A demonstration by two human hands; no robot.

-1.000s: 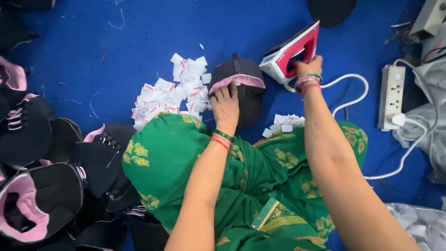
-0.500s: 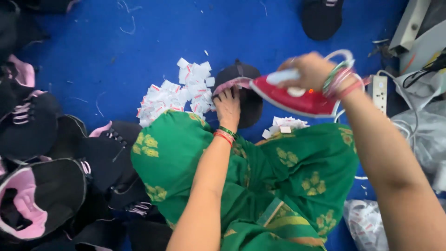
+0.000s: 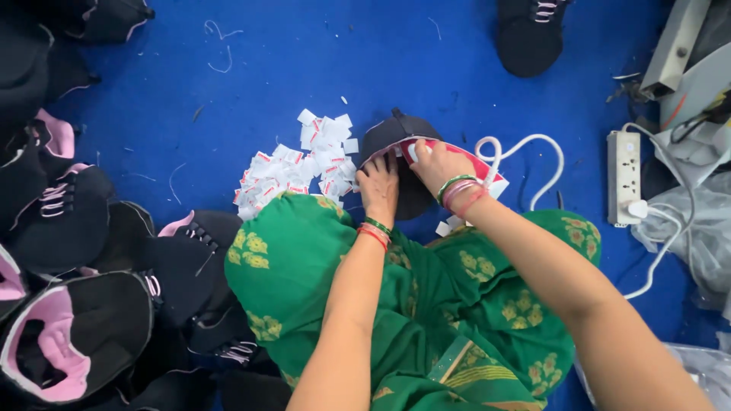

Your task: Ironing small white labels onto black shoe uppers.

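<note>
A black shoe upper (image 3: pixel 396 133) lies on the blue floor in front of my knees. My left hand (image 3: pixel 379 186) presses flat on its near edge, fingers spread. My right hand (image 3: pixel 438 167) grips the handle of a red and white clothes iron (image 3: pixel 480 169), which rests face down on the shoe upper. The iron's white cord (image 3: pixel 525 144) loops away to the right. A heap of small white labels (image 3: pixel 293 171) lies just left of the shoe upper. My green patterned garment (image 3: pixel 426 304) covers my legs below.
Several black and pink shoe uppers (image 3: pixel 76 335) are piled along the left. Another black upper (image 3: pixel 529 34) lies at the top. A white power strip (image 3: pixel 624 176) with a plug sits at the right, beside grey plastic bags (image 3: pixel 697 228) and a metal frame (image 3: pixel 678 46).
My right hand has brought the iron from upright at the right, down and left onto the shoe upper. My left hand has stayed on the upper.
</note>
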